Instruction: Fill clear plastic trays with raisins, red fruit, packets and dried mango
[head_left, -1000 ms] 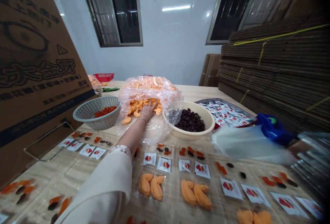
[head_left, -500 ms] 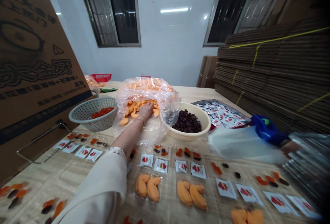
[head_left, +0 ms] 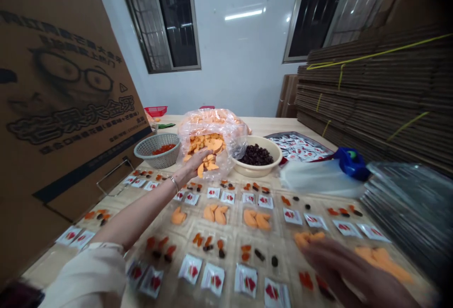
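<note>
My left hand (head_left: pixel 194 164) is at the mouth of a clear plastic bag (head_left: pixel 231 124), its fingers closed around several orange crescent-shaped sweets (head_left: pixel 208 166). More of these sweets fill the bag behind it. Lower right, my right hand (head_left: pixel 348 268) is blurred by motion over the clear trays, beside orange sweets (head_left: pixel 307 238) in one compartment; its fingers are smeared. The clear plastic trays (head_left: pixel 231 216) lie in rows, with red and dark gummy pieces, white printed sachets (head_left: pixel 191 269) and, in some, pairs of orange sweets (head_left: pixel 256 219).
A grey-green colander (head_left: pixel 141 147) with red pieces stands left of the bag. A cream bowl (head_left: pixel 244 171) of dark pieces and a tray of sachets (head_left: pixel 300 148) stand right. A large carton (head_left: pixel 78 109), stacked trays (head_left: pixel 406 213) and bundled cardboard (head_left: pixel 364 90) flank the table.
My left hand has drawn back from inside the bag toward its mouth, with orange sweets in it. My right hand has come into view at lower right. The camera view has shifted.
</note>
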Action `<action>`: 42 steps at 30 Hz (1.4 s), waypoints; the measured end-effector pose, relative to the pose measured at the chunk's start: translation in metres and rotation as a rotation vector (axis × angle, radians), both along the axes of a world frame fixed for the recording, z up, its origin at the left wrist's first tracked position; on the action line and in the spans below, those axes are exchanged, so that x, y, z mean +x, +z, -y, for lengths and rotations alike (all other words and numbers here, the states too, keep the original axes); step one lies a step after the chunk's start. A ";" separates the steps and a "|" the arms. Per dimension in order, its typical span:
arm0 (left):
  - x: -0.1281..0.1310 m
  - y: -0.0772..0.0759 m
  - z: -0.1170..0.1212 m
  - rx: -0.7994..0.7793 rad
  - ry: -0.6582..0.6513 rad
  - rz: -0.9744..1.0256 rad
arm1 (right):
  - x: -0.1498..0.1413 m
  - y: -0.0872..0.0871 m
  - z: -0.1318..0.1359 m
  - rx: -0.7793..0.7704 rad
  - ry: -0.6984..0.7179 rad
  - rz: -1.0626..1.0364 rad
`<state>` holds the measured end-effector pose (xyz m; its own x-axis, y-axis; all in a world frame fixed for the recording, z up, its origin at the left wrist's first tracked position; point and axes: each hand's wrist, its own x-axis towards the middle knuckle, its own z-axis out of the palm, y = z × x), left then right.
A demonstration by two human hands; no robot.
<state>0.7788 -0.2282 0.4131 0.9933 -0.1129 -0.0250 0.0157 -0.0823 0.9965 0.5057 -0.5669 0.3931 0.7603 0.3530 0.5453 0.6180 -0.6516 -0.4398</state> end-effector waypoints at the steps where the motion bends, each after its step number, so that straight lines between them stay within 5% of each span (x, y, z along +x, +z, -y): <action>1: -0.025 0.003 0.001 -0.038 -0.020 -0.032 | 0.009 0.017 -0.012 -0.005 -0.021 -0.022; 5: -0.125 0.008 0.010 -0.257 -0.087 -0.172 | 0.057 0.062 -0.066 -0.021 0.130 0.035; 10: -0.226 -0.008 0.015 -0.617 -0.095 -0.335 | 0.082 0.063 -0.119 -0.164 0.471 0.009; 14: -0.273 -0.028 0.012 -0.860 -0.084 -0.363 | 0.067 0.063 -0.148 -0.051 0.571 -0.001; 18: -0.294 -0.037 0.001 -0.996 -0.034 -0.359 | 0.065 0.060 -0.181 0.122 0.463 -0.206; 22: -0.305 -0.042 -0.028 -1.027 0.074 -0.371 | 0.101 0.046 -0.222 0.258 0.448 -0.563; 27: -0.327 -0.046 -0.075 -1.010 0.124 -0.335 | 0.160 0.019 -0.278 0.012 0.505 -0.614; 32: -0.347 -0.046 -0.102 -1.053 0.149 -0.334 | 0.203 -0.003 -0.315 -0.241 0.735 -0.612; 38: -0.353 -0.050 -0.111 -1.082 0.086 -0.315 | 0.226 -0.003 -0.333 -0.479 0.924 -0.600; 42: -0.351 -0.046 -0.109 -1.076 0.123 -0.316 | 0.223 -0.008 -0.338 -0.500 0.815 -0.502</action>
